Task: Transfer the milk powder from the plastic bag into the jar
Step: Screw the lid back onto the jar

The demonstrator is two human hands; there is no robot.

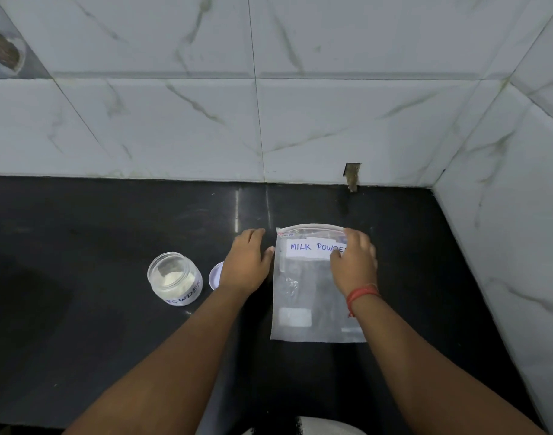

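Right hand [353, 262] resting on the upper right of the plastic bag [313, 296], fingers curled over the zip edge and part of the "MILK POWDER" label; whether actually pinching, cannot tell. Left hand [248, 262] flat and relaxed, holding nothing, just beside the bag's left edge. Bag lying flat on the dark tabletop [112, 340], looking nearly empty. Left of that: white lid [215, 274], then the open jar [174, 277] with powder inside. Likely sealing or smoothing the bag now. Best to pin one corner and press evenly along the zip, keeping leftover powder away from the track.
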